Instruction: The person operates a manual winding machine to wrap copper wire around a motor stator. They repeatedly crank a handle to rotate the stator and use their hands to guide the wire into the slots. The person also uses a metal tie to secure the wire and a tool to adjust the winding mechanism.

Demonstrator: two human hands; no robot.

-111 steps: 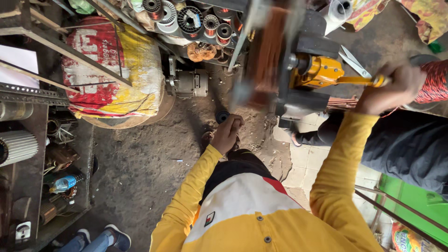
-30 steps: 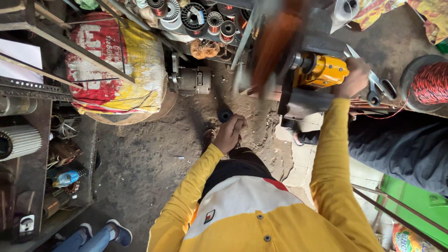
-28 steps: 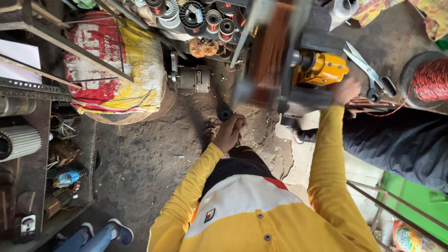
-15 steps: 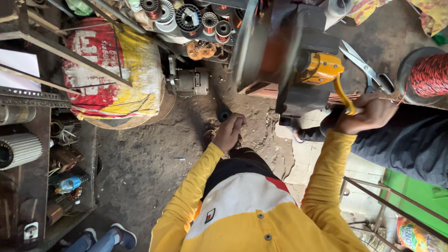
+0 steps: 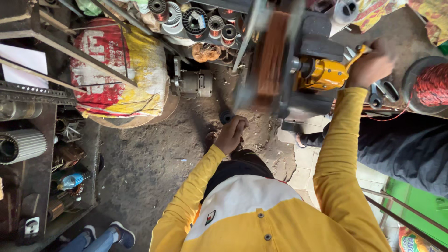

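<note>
Glossy yellow-painted metal winder body point(image 5: 324, 74) catching light, coppery wire coil point(image 5: 269, 53) blurring on it, matt red wire spool point(image 5: 431, 86), woven plastic sack point(image 5: 119, 70) crinkling, rough dusty earth floor point(image 5: 149, 158), smooth yellow cloth sleeve point(image 5: 340, 154), ribbed dull metal motor casing point(image 5: 21, 145).

likely a motor-winding workshop: wire spools point(image 5: 195, 19), old motor point(image 5: 191, 84), dirt floor point(image 5: 154, 158).

The right hand point(image 5: 371, 67) has swung back up from its low point half a second ago, carrying the yellow crank handle point(image 5: 357, 53) to the top of its turn. Left of that hand, the copper coil point(image 5: 269, 56) is blurred again where it had looked sharp.
</note>
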